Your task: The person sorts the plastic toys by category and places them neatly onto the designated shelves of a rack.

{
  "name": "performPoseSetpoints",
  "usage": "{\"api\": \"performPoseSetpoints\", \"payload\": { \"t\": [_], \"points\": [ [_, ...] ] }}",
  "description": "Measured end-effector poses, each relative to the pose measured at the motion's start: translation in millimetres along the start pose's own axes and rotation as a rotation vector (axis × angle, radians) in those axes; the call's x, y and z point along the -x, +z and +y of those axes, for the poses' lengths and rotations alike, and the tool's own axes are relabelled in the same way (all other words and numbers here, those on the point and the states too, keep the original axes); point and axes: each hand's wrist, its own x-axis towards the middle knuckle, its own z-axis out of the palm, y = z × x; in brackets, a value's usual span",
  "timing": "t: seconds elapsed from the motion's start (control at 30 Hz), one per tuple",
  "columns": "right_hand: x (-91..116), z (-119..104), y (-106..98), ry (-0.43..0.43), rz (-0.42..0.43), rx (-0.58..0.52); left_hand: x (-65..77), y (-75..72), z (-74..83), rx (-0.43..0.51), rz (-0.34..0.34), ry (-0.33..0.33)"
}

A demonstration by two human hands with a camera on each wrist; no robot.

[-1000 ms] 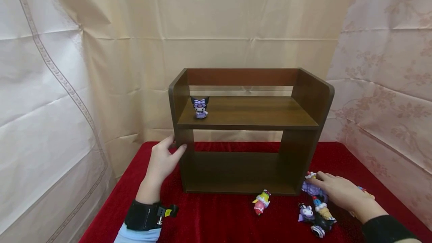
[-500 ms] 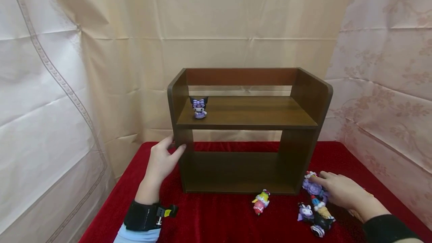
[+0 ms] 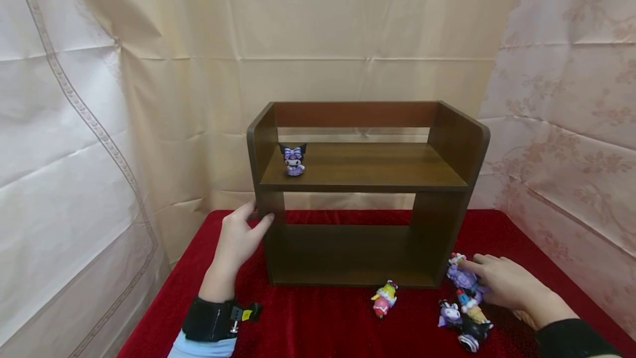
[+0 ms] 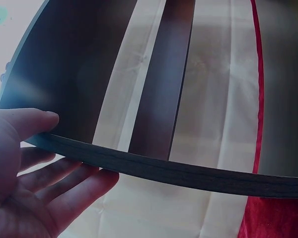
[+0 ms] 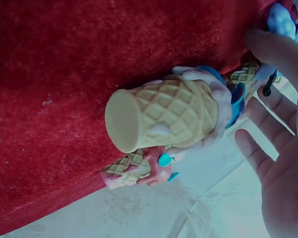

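Note:
My left hand (image 3: 242, 236) grips the left side panel of a brown wooden shelf unit (image 3: 362, 188). In the left wrist view its thumb (image 4: 47, 119) lies on the inner face and the other fingers pass behind the edge. A purple and black figurine (image 3: 293, 160) stands upright on the left of the upper board. Right of the unit, my right hand (image 3: 514, 286) reaches over a purple figurine (image 3: 463, 279), its fingers touching it; whether they pinch it is hidden. Close by lie an ice-cream-cone figurine (image 3: 474, 311), a lilac figurine (image 3: 449, 314) and a black figurine (image 3: 472, 335).
A yellow and pink figurine (image 3: 385, 298) lies before the shelf's lower front edge. Red velvet (image 3: 318, 325) covers the table. In the right wrist view, a large waffle-cone figurine (image 5: 169, 111) lies beside the palm, a smaller pink cone figurine (image 5: 139, 168) below it.
My right hand has shifted only slightly over the purple figurine, and a little more of that figurine shows. The left hand and the shelf unit have stayed put.

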Motion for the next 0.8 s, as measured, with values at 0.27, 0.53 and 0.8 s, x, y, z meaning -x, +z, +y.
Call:
{"api": "performPoseSetpoints", "payload": {
  "t": [0.27,0.53,0.8],
  "points": [
    [2.0,-0.3,-1.7,-0.034,0.023,0.035,0.2,-0.4,1.2,-0.014,-0.006,-0.017],
    [2.4,2.5,1.3,-0.059,0.049,0.01,0.6,-1.1,0.4,-0.007,-0.011,-0.026],
    [1.8,-0.8,0.4,-0.066,0.043,-0.036,0.2,-1.1,-0.1,0.002,-0.009,-0.014]
  ]
}}
